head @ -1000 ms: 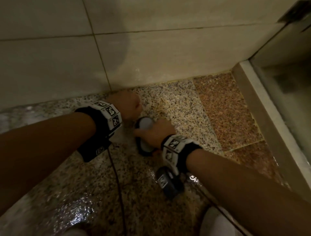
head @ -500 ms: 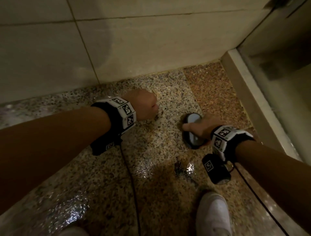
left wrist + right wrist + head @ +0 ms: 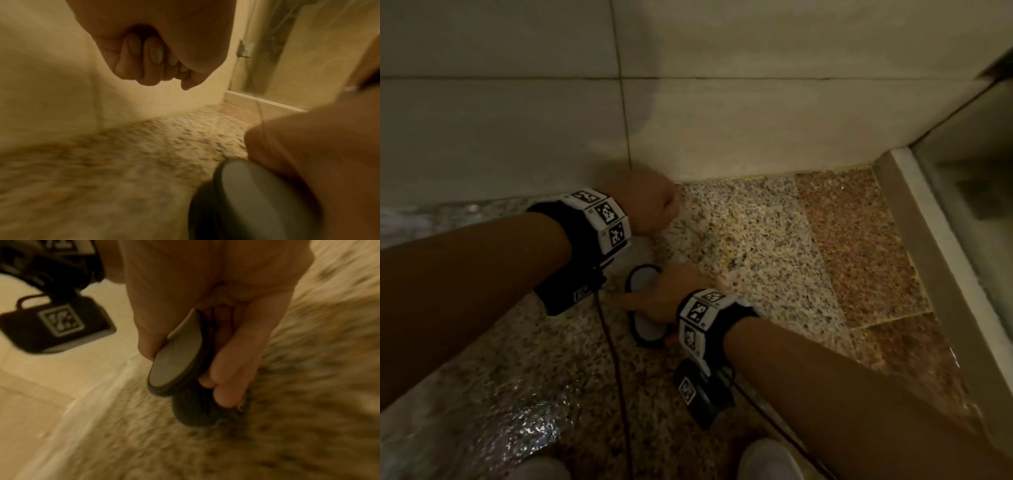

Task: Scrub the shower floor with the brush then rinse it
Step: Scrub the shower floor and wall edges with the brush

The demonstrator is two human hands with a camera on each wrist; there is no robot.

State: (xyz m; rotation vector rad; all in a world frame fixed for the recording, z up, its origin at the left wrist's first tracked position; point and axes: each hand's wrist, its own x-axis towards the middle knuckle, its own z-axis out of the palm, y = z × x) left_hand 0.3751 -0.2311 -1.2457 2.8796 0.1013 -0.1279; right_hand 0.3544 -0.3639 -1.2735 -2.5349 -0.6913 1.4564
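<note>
My right hand point(image 3: 666, 294) grips a dark oval scrub brush point(image 3: 645, 279) with a pale grey top, pressed onto the wet speckled granite shower floor point(image 3: 753, 246). In the right wrist view the thumb and fingers point(image 3: 230, 369) curl round the brush point(image 3: 176, 360), bristles down on the floor. My left hand point(image 3: 649, 202) is a closed fist holding nothing, hovering just above the floor near the wall; the left wrist view shows its curled fingers point(image 3: 148, 65) and the brush point(image 3: 246, 194) below right.
A beige tiled wall point(image 3: 722, 120) runs along the back. A raised curb point(image 3: 928, 260) with a glass panel bounds the right side. Reddish tiles point(image 3: 859, 240) lie beside it. White shoes point(image 3: 767, 459) stand at the bottom. A cable point(image 3: 613, 359) hangs from the left wrist.
My right hand has swept the brush from the right back to the left, under the left wrist. The left fist has stayed near the wall.
</note>
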